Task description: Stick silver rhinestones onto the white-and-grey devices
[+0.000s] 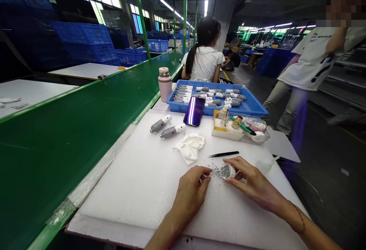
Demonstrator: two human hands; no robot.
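Right hand: the right hand (254, 183) holds a small white cup (228, 171) tipped on its side, fingers closed around it, near the counter's (137, 189) front edge.
Cup: its mouth faces left – tiny silvery parts show inside it.
Spilled parts: a small scatter of silvery bits (216, 172) lies on the white counter right at the cup's mouth.
Left hand: the left hand (191, 193) rests on the counter just left of the scatter, fingers pinched narrow, tips at the bits; whether they grip one is too small to tell.
Tweezers: black tweezers (223, 154) lie just beyond the cup.
Glove: a crumpled white glove (191, 146) lies left of the tweezers.
Grey units: two grey-and-white cylinders (167, 127) lie toward the counter's left edge.
Phone: a phone (194, 111) leans on the blue tray (251, 107) at the far edge.
Clear box: a clear box (228, 132) – tools inside – sits beside the phone.
Bottle: a pink bottle (165, 85) stands left of the tray.
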